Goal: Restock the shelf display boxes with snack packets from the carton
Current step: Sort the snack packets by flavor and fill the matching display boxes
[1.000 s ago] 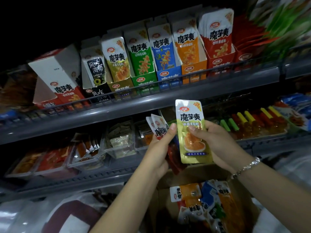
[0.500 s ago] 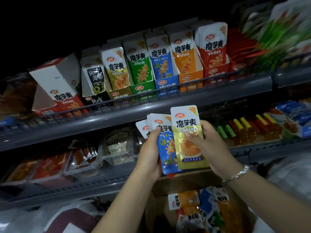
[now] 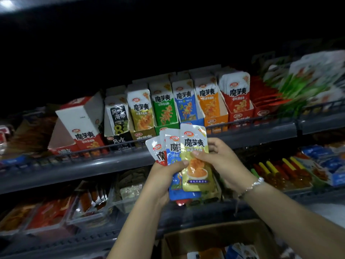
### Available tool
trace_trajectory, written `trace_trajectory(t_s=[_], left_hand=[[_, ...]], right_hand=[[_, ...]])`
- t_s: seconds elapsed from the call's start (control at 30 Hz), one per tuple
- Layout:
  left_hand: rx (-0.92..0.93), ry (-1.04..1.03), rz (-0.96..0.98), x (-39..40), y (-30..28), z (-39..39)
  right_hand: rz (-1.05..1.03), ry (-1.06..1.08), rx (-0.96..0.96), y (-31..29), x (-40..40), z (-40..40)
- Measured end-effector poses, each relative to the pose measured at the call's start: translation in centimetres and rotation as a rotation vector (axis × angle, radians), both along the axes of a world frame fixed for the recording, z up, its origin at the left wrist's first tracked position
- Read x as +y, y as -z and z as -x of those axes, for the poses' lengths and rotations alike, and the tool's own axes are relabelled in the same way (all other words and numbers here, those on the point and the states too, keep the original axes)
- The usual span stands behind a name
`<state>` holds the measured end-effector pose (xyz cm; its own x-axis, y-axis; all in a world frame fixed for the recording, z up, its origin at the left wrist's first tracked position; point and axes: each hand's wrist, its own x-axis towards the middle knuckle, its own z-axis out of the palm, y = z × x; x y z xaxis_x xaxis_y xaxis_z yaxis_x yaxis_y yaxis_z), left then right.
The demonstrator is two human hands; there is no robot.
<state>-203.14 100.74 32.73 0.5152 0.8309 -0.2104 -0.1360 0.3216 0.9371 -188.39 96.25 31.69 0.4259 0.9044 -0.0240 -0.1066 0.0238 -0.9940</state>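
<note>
Fanning packets (image 3: 188,161) between both hands' fingers (image 3: 200,156)

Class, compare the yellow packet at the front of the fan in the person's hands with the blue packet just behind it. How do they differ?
The yellow packet shows nearly its whole face; the blue packet is half hidden behind it. The yellow packet stands higher, and the blue packet's bottom edge hangs lower. The right hand touches only the yellow packet, while the left hand has the fan in its grip. Both carry the same brand lettering on a white top.

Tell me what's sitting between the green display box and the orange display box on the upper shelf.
One blue display box stands between the green box and the orange box, shown in the head view.
</note>
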Motion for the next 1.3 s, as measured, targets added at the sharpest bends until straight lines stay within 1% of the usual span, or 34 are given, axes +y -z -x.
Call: trace_trajectory(t_s=[0.13, 0.3, 0.4, 0.5, 0.63, 0.77, 0.83, 0.9, 1.0, 1.07, 1.1, 1.2, 1.3], left_hand=[[-0.023, 0.005, -0.033, 1.3, -1.5, 1.2], [-0.055, -0.022, -0.027, 3.1, -2.9, 2.5], [-0.087, -0.069, -0.009, 4.2, -3.1, 3.3], [-0.162, -0.159, 0.052, 5.5, -2.9, 4.3], [-0.270, -0.228, 0.095, 6.9, -2.6, 5.8], [-0.300, -0.259, 0.112, 7.9, -2.4, 6.2], [-0.297, -0.277, 0.134, 8.2, -2.1, 6.0], [-0.297, -0.300, 0.154, 8.5, -1.8, 5.8], [-0.319, -0.321, 0.177, 8.8, -1.7, 5.8], [-0.330, -0.319, 0.187, 8.7, -1.8, 5.7], [-0.335, -0.316, 0.195, 8.7, -1.8, 5.7], [-0.340, -0.304, 0.207, 8.5, -1.8, 5.5], [-0.342, -0.305, 0.213, 8.5, -1.7, 5.4]], right_hand=[[0.039, -0.118, -0.277, -3.8, 2.5, -1.0], [0.186, -0.329, -0.638, -8.4, 6.2, -1.3], [0.236, -0.377, -0.773, -10.5, 8.2, -0.6], [0.126, -0.271, -0.877, -11.9, 10.4, 0.0], [-0.084, -0.039, -0.912, -13.7, 13.7, 1.2], [-0.162, 0.081, -0.992, -14.4, 16.5, 2.9], [-0.171, 0.121, -1.094, -14.4, 17.4, 3.5], [-0.144, 0.136, -1.229, -14.2, 18.0, 4.1], [-0.131, 0.094, -1.364, -13.0, 18.3, 4.8], [-0.120, 0.109, -1.565, -12.2, 18.5, 4.7], [-0.104, 0.114, -1.626, -11.9, 18.6, 4.5], [-0.048, 0.089, -1.680, -11.5, 18.8, 4.1], [-0.033, 0.013, -1.685, -11.5, 19.2, 4.3]])
